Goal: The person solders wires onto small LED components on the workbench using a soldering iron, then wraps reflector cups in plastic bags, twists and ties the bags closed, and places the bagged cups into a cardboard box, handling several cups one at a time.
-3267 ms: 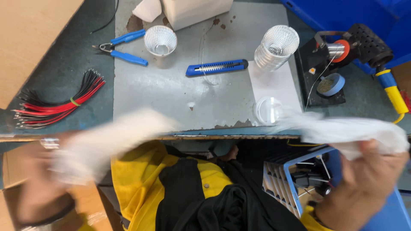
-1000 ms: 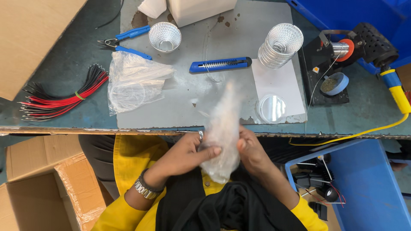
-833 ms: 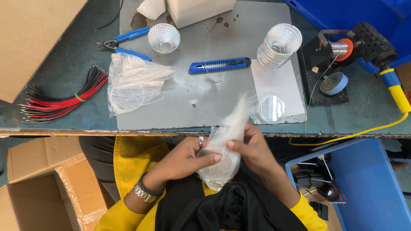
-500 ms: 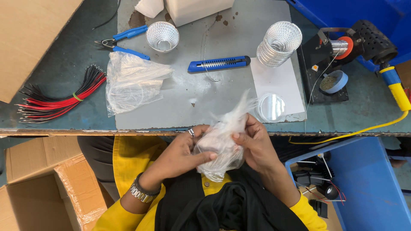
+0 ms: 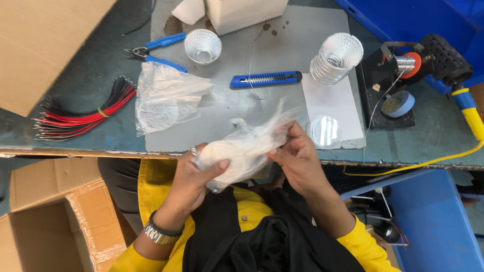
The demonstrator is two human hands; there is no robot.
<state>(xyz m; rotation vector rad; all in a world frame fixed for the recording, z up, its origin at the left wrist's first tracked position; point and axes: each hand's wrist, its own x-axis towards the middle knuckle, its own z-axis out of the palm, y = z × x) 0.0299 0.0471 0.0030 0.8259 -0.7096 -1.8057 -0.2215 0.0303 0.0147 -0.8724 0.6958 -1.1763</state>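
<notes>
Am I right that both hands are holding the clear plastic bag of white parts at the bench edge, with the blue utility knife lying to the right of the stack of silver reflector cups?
Not quite. In the head view the blue utility knife lies to the left of the stack of silver reflector cups, not the right. The rest holds: the left hand and right hand both hold the clear plastic bag of white parts at the bench edge.

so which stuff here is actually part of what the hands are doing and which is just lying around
In hand: left hand, right hand, clear plastic bag.

Lying about: second plastic bag, utility knife, blue pliers, wire bundle, stacked reflector cups.
</notes>
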